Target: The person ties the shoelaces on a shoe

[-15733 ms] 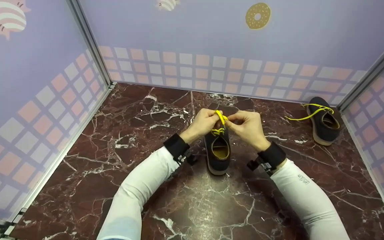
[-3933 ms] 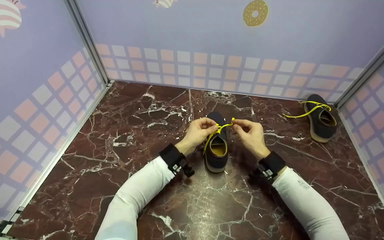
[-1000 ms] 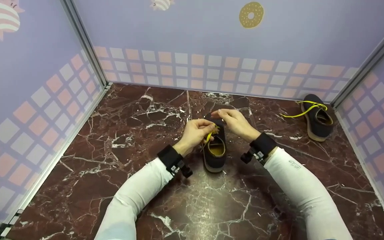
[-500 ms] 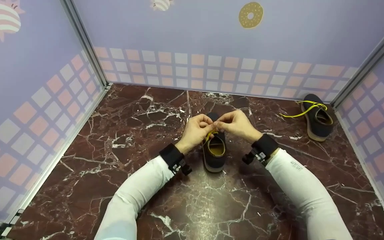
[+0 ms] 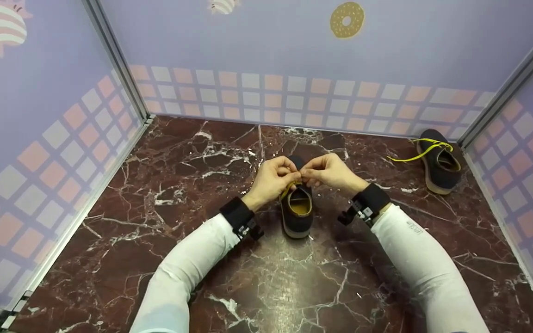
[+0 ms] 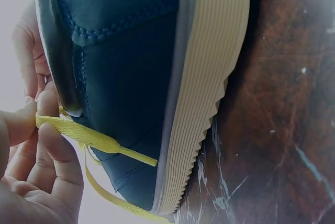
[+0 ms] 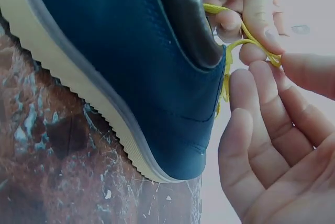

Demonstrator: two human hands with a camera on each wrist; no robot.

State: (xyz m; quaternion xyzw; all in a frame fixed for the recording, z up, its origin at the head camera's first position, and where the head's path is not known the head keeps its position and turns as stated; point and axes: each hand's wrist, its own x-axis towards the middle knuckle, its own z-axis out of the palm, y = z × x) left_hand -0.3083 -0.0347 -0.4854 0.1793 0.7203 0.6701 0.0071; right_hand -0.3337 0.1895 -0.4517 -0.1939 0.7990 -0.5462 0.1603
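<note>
A dark shoe (image 5: 297, 227) with a tan ridged sole and a yellow lining stands upright on the floor, toe pointing away. My left hand (image 5: 272, 180) pinches its yellow shoelace (image 6: 99, 139) between thumb and fingers above the tongue, and one tipped end hangs past the fingers along the shoe's side. From the other side, my right hand (image 5: 333, 172) pinches a looped part of the lace (image 7: 250, 42) with thumb and fingertips. Both hands' fingertips meet over the lacing and hide most of it in the head view.
A second dark shoe (image 5: 441, 173) with a loose yellow lace (image 5: 407, 159) stands by the right back corner. Patterned lilac panels (image 5: 248, 51) enclose the dark red marbled floor (image 5: 192, 185) at the back and both sides.
Earlier the hands held the lace raised, then the right hand drew an end rightward. One second ago it hovered above the toe; now it has come down to the lace against the left fingertips.
</note>
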